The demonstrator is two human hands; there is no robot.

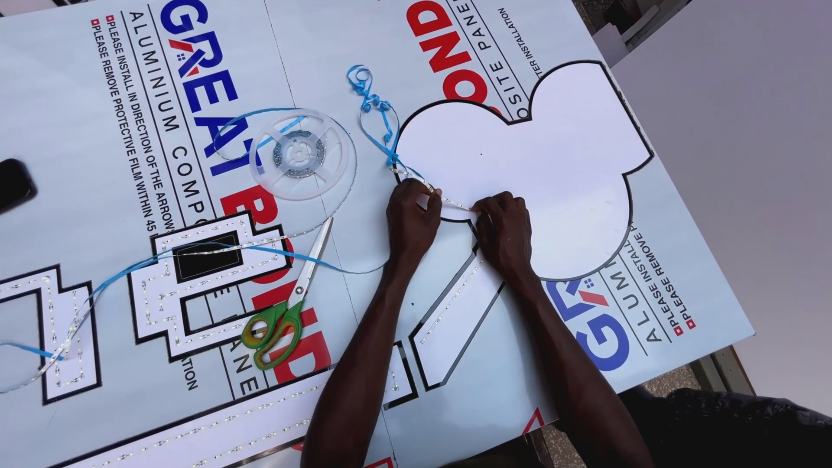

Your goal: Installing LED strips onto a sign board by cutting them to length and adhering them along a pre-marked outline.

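Between the two hands a thin light strip (451,204) lies stretched along the lower edge of the white cloud-shaped cutout (537,165). Left hand (412,222) and right hand (503,230) each pinch it flat, grip narrow, likely pressing it down. Scissors (286,312) and empty reel (302,156) rest left of the grip on the panel (693,286).

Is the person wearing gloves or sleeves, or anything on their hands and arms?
No gloves. The left hand and the right hand are both bare, with no rings or watch showing. Both forearms are bare too, with no sleeves as far up as the picture shows. Only some dark clothing peeks in at the bottom right corner.
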